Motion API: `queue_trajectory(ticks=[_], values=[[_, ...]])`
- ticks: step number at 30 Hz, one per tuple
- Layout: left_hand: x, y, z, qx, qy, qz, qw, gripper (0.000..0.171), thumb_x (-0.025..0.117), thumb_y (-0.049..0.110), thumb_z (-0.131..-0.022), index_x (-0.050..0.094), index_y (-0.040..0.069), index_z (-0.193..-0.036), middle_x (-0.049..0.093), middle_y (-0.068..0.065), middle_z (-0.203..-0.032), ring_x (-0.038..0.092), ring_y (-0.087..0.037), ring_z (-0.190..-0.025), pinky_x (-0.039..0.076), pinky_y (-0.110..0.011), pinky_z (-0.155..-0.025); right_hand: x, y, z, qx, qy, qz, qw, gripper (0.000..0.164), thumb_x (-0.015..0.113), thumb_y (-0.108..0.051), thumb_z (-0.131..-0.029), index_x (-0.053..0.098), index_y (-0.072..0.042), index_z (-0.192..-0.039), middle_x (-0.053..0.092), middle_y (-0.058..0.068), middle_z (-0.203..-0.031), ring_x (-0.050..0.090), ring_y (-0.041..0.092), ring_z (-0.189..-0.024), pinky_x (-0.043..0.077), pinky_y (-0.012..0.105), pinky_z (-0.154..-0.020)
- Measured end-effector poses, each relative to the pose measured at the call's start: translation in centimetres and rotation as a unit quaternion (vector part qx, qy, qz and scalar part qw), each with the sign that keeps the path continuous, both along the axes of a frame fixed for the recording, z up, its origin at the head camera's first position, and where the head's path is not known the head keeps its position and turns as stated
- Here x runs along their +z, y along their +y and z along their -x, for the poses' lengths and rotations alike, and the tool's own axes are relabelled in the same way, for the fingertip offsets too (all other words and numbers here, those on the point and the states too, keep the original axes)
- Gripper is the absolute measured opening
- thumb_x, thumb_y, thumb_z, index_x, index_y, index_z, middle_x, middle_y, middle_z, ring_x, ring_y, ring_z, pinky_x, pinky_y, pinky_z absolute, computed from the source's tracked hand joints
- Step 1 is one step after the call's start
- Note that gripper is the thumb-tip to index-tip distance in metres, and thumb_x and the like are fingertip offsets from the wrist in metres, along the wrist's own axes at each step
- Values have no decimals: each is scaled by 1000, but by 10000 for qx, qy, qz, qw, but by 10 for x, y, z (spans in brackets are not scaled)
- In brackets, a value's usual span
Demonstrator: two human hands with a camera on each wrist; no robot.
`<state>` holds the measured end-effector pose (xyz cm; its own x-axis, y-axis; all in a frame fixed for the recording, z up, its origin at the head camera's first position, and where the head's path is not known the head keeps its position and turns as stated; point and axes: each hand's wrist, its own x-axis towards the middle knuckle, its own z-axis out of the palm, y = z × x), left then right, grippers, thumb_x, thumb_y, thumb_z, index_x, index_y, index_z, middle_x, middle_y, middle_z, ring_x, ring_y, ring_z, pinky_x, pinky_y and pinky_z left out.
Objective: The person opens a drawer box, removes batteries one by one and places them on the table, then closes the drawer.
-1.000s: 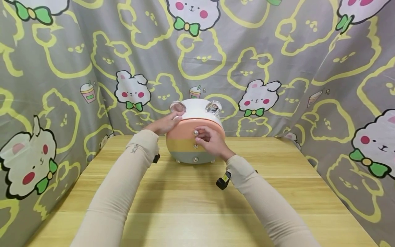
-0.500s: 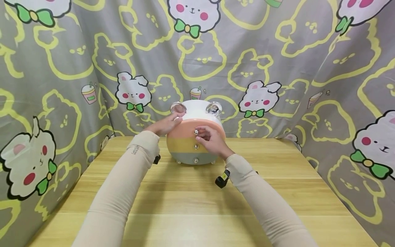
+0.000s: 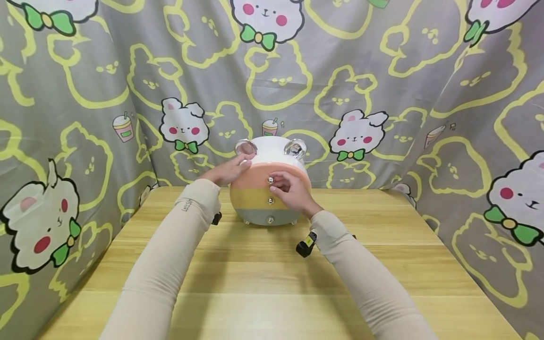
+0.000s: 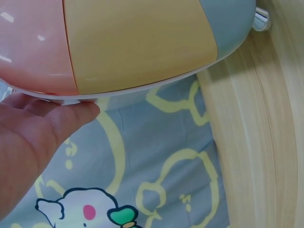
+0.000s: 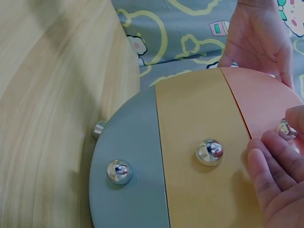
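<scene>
A small rounded drawer box stands on the table, with a white body (image 3: 272,148) and two shiny ears on top. Its front has a pink drawer (image 3: 250,175), a yellow drawer (image 3: 248,196) and a grey-blue drawer (image 3: 250,215), each with a silver knob; all three look closed. My right hand (image 3: 293,191) pinches the pink drawer's knob (image 5: 286,129) between thumb and finger; the other fingers curl near the yellow front. Against the box's upper left side rests my left hand (image 3: 229,170), its thumb (image 4: 78,116) extended along the white edge. Its other fingertips are partly hidden.
The wooden table (image 3: 255,274) extends in front of the box and to both sides. A grey patterned curtain (image 3: 284,85) hangs close behind the box and along both sides. Short silver feet (image 4: 261,20) hold the box off the tabletop.
</scene>
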<state>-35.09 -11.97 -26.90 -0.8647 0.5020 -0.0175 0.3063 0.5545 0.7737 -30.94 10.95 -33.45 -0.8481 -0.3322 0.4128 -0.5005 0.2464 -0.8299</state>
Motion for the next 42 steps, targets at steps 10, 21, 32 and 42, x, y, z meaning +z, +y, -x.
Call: queue_trajectory(ticks=[10, 21, 32, 42], values=[[-3, -1, 1, -38, 481, 320, 9983, 65, 43, 43, -102, 19, 11, -154, 17, -16, -159, 16, -34, -144, 12, -50, -116, -5, 11, -5, 19, -4, 122, 9999, 37, 62, -3, -93, 55, 5, -129, 63, 24, -114, 62, 34, -101, 51, 40, -87], [-1, 0, -3, 9, 728, 502, 9961, 63, 43, 43, -102, 22, 10, -153, 21, -16, -158, 20, -34, -143, 15, -50, -115, -39, 5, -11, -603, -1167, 638, 9893, 14, 62, -4, -93, 57, 6, -100, 66, 16, -86, 66, 22, -73, 58, 38, -70], [-3, -1, 0, -42, 841, 467, 9953, 65, 43, 41, -103, 19, 9, -154, 17, -17, -159, 17, -35, -144, 12, -50, -116, -42, -33, -17, -427, -3992, 3750, 8356, 19, 49, -15, -102, 55, 3, -105, 60, 15, -95, 64, 19, -85, 54, 26, -83], [-5, 0, 1, -78, 779, 348, 9963, 65, 43, 39, -103, 19, 7, -154, 19, -16, -158, 18, -33, -144, 12, -48, -116, -41, -49, -11, -312, -4719, 5622, 6785, 13, 46, -8, -100, 47, 3, -93, 46, 15, -107, 49, 25, -108, 40, 27, -104]])
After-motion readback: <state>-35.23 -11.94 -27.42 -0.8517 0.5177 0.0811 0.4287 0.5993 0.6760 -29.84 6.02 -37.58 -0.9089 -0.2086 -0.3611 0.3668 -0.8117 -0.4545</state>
